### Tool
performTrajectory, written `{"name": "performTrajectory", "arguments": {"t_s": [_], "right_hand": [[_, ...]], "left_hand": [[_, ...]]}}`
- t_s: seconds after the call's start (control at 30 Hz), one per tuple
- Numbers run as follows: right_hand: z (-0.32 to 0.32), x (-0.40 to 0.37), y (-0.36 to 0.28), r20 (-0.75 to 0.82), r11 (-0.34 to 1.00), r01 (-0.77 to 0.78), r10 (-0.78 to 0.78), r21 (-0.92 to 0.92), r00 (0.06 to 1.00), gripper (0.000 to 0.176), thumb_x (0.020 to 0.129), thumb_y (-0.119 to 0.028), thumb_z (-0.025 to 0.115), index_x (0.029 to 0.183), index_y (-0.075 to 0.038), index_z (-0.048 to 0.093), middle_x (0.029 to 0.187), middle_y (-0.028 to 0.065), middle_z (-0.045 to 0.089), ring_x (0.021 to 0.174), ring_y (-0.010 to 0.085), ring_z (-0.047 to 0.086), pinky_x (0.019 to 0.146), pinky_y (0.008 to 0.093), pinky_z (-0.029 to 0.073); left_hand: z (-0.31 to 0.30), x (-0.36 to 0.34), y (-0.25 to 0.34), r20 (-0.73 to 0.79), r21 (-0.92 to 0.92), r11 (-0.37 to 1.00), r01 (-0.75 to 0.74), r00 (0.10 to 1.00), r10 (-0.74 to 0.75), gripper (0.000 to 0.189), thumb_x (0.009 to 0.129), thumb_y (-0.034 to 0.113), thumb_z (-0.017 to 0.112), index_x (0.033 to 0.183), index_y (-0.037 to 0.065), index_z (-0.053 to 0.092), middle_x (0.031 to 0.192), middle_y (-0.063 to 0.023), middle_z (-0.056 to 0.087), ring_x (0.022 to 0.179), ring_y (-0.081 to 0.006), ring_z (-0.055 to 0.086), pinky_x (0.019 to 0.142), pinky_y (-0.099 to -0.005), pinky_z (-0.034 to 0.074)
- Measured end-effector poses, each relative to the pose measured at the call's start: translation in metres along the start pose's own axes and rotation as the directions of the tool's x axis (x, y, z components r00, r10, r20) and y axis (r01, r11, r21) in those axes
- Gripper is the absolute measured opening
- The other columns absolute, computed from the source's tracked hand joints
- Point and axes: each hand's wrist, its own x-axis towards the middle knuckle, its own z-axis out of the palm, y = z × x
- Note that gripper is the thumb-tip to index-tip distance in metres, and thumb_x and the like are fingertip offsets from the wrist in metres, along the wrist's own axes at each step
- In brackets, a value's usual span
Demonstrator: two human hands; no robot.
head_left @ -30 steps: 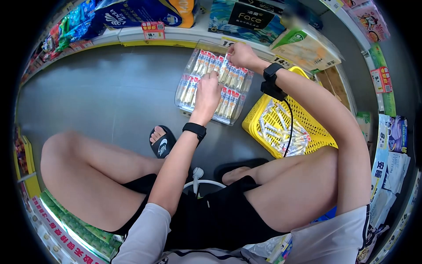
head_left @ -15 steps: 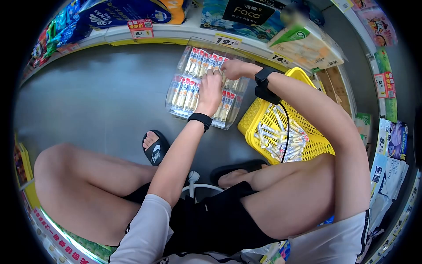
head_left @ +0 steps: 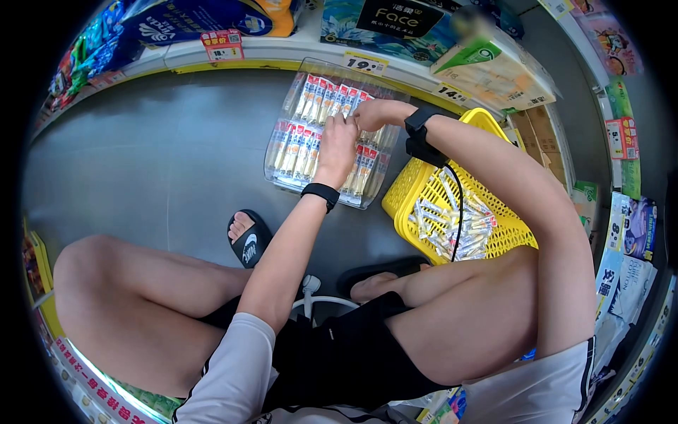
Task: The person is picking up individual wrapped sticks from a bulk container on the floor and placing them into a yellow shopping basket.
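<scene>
A clear plastic box (head_left: 277,169) stands on the floor with two rows of upright, narrow wrapped snack sticks (head_left: 300,152), white, blue and red at their tops. My left hand (head_left: 337,150) reaches over the front row, its fingers curled together at the middle of the box; what the fingertips hold is hidden. Close beside it, my right hand (head_left: 379,115) comes in from the right, fingers bent down and pinched at the back row's sticks. The two hands' fingertips nearly meet. To the right, a yellow basket (head_left: 399,205) holds many loose sticks of the same kind.
Shelves with tissue packs (head_left: 402,28) and price tags (head_left: 366,63) run behind the box. A carton-like tissue pack (head_left: 494,71) juts out behind the basket. My slippered feet (head_left: 251,240) flank the near floor. A black cable (head_left: 462,212) hangs from my right wrist across the basket.
My right hand has shifted slightly left, with its wrist bent more over the back row. My left hand stays in almost the same place. The box and basket have not moved.
</scene>
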Motion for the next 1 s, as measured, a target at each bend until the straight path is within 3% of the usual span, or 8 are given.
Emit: {"name": "performTrajectory", "arguments": {"t_s": [0.1, 0.43, 0.5, 0.63, 0.77, 0.83, 0.97, 1.0], "right_hand": [[-0.009, -0.013, -0.01, 0.054, 0.998, -0.054, 0.056, -0.025, 0.997, 0.04, 0.089, -0.014, 0.054, 0.126, -0.006, 0.068, 0.122, 0.0217, 0.069, 0.113, 0.0403, 0.064, 0.094, 0.0457, 0.05], [-0.029, -0.073, -0.033, -0.146, 0.98, -0.191, 0.197, 0.055, 0.969, 0.039, 0.082, -0.011, 0.059, 0.119, -0.007, 0.072, 0.117, 0.0191, 0.071, 0.112, 0.0362, 0.066, 0.095, 0.0423, 0.052], [-0.036, -0.098, -0.041, -0.262, 0.976, -0.146, 0.185, 0.162, 0.947, 0.033, 0.082, -0.013, 0.06, 0.112, -0.007, 0.073, 0.112, 0.0179, 0.073, 0.108, 0.035, 0.068, 0.092, 0.042, 0.054], [-0.03, -0.117, -0.037, -0.444, 0.96, 0.03, 0.1, 0.277, 0.891, 0.026, 0.077, -0.012, 0.061, 0.098, -0.005, 0.075, 0.097, 0.0216, 0.074, 0.097, 0.0381, 0.07, 0.083, 0.0443, 0.056], [-0.024, -0.146, -0.037, -0.548, 0.961, 0.103, 0.057, 0.256, 0.834, 0.024, 0.079, -0.011, 0.059, 0.097, -0.004, 0.075, 0.098, 0.0226, 0.073, 0.095, 0.0378, 0.07, 0.083, 0.0446, 0.055], [-0.02, -0.165, -0.039, -0.663, 0.926, 0.255, -0.008, 0.277, 0.748, 0.022, 0.08, -0.013, 0.058, 0.093, -0.003, 0.074, 0.093, 0.0219, 0.072, 0.091, 0.0382, 0.069, 0.08, 0.0456, 0.055], [-0.009, -0.199, -0.034, -0.769, 0.949, 0.294, -0.102, 0.115, 0.631, 0.02, 0.079, -0.016, 0.059, 0.086, -0.001, 0.07, 0.085, 0.0199, 0.07, 0.085, 0.0376, 0.067, 0.076, 0.0459, 0.053], [-0.002, -0.205, -0.031, -0.833, 0.942, 0.323, -0.105, 0.092, 0.543, 0.017, 0.08, -0.015, 0.059, 0.082, 0.001, 0.066, 0.08, 0.0187, 0.065, 0.08, 0.0364, 0.063, 0.072, 0.045, 0.051]], "left_hand": [[-0.005, -0.001, -0.002, -0.001, -0.02, 0.999, -0.037, 0.999, 0.037, 0.024, 0.083, -0.002, 0.065, 0.106, -0.003, 0.061, 0.103, -0.02, 0.06, 0.102, -0.0388, 0.059, 0.087, -0.0465, 0.053], [-0.047, -0.005, 0.016, 0.04, -0.122, 0.992, 0.033, 0.999, -0.028, 0.02, 0.084, 0.005, 0.069, 0.103, -0.001, 0.065, 0.098, -0.0197, 0.065, 0.096, -0.0393, 0.064, 0.085, -0.0479, 0.053], [-0.06, -0.011, 0.021, -0.012, -0.288, 0.957, -0.023, 1.0, 0.02, 0.018, 0.085, 0.007, 0.069, 0.1, -0.003, 0.067, 0.098, -0.0204, 0.067, 0.096, -0.0398, 0.065, 0.084, -0.0465, 0.053], [-0.086, -0.026, 0.041, -0.064, -0.308, 0.951, -0.036, 0.998, 0.017, 0.016, 0.086, 0.007, 0.069, 0.097, -0.004, 0.071, 0.098, -0.0202, 0.07, 0.095, -0.0385, 0.066, 0.084, -0.0435, 0.053], [-0.102, -0.029, 0.06, -0.065, -0.376, 0.926, -0.04, 0.998, 0.017, 0.015, 0.09, 0.006, 0.064, 0.098, -0.005, 0.07, 0.097, -0.0214, 0.07, 0.092, -0.0388, 0.067, 0.084, -0.0438, 0.053], [-0.111, -0.027, 0.074, -0.084, -0.395, 0.915, -0.085, 0.995, 0.057, 0.014, 0.092, 0.004, 0.061, 0.099, -0.005, 0.069, 0.097, -0.0216, 0.07, 0.092, -0.0394, 0.067, 0.083, -0.0447, 0.052], [-0.131, -0.025, 0.102, -0.077, -0.432, 0.885, -0.171, 0.985, 0.153, 0.017, 0.092, -0.003, 0.052, 0.101, -0.006, 0.066, 0.099, -0.0237, 0.067, 0.097, -0.0427, 0.063, 0.085, -0.0482, 0.05], [-0.134, -0.026, 0.109, -0.057, -0.44, 0.878, -0.187, 0.982, 0.181, 0.019, 0.089, -0.005, 0.051, 0.102, -0.006, 0.066, 0.1, -0.0243, 0.065, 0.1, -0.0431, 0.061, 0.088, -0.0492, 0.049]]}}
